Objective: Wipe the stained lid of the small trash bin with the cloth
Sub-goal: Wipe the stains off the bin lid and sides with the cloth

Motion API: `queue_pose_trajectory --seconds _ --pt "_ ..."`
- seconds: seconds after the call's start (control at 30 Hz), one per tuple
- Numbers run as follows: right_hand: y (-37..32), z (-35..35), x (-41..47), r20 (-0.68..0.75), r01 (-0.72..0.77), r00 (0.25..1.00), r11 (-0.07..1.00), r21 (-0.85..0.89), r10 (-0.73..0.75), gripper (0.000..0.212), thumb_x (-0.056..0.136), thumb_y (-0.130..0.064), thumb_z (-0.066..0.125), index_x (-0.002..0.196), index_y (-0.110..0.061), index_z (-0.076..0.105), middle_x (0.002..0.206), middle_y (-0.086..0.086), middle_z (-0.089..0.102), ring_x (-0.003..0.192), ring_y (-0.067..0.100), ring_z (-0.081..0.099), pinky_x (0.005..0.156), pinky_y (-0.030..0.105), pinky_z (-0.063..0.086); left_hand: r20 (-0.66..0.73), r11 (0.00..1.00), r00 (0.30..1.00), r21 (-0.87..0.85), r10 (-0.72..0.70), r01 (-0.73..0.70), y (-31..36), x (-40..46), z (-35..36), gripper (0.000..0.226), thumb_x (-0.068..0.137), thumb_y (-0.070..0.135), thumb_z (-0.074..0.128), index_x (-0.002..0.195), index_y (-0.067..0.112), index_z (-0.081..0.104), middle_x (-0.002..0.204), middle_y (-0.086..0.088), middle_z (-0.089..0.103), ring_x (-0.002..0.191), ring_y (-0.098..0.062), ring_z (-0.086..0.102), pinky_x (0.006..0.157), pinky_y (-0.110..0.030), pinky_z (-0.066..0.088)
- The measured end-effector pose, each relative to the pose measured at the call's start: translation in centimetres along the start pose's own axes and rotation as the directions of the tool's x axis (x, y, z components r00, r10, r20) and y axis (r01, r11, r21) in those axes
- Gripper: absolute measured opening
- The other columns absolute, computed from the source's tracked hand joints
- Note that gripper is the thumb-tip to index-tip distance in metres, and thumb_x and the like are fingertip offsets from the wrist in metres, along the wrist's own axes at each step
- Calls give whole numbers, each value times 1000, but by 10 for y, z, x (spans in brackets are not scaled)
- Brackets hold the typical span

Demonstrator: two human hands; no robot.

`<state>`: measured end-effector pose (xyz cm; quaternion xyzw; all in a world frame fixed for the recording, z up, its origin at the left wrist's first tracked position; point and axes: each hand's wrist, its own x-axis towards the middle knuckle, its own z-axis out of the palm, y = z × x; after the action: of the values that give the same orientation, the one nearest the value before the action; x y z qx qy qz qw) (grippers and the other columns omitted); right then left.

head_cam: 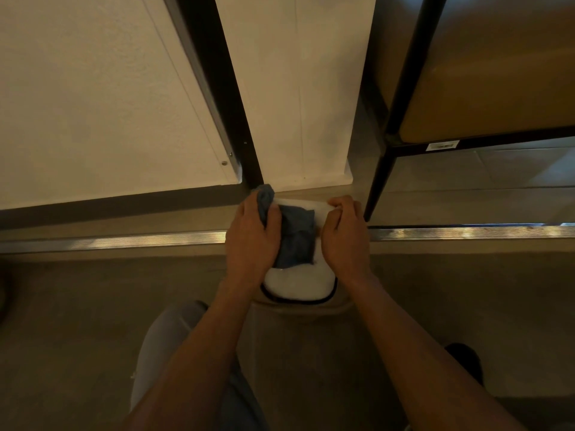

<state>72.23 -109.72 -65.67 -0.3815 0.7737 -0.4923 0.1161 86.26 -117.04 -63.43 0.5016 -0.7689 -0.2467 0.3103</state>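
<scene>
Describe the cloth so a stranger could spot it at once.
Start at the metal floor strip and follow it to the white bin lid. The cloth lies on it under the left hand: blue, crumpled, the only dark thing on the lid.

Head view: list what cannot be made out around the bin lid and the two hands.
- Stains on the lid: none can be made out; the cloth and both hands cover most of it, and the bare part is glare-white.
- Left hand: fingertips hidden in the cloth.
- Right hand: fingers curl over the lid's far edge, grip unseen.
- Bin body: hidden beneath the lid.
</scene>
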Motion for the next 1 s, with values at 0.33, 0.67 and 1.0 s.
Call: queue_pose_trajectory --seconds 0.33,0.67,1.0 --pt "0 1 0 -20 22 1000 999 -34 -22 21 102 -18 40 116 -17 55 96 -10 53 73 -3 49 65 4 34 101 973 995 -231 11 12 -39 -54 -1 58 103 45 39 155 27 23 159 -1 30 142 -11 32 112 -17 29" --pt "-4 3 -2 -32 27 999 996 -80 -30 19 103 -28 41 105 -15 54 94 -1 57 79 10 52 63 19 31 357 971 914 203 -191 124 1 69 7 42 99 54 40 95 21 65 96 -6 63 93 -27 61 82 -37 45" --pt "-2 6 -1 -72 27 997 995 -100 -34 18 101 -24 40 109 -16 54 99 2 61 80 9 48 63 14 32 141 968 962 -133 232 -214 -38 5 -7 30 104 39 44 129 25 53 123 8 56 112 -2 52 96 -12 39"
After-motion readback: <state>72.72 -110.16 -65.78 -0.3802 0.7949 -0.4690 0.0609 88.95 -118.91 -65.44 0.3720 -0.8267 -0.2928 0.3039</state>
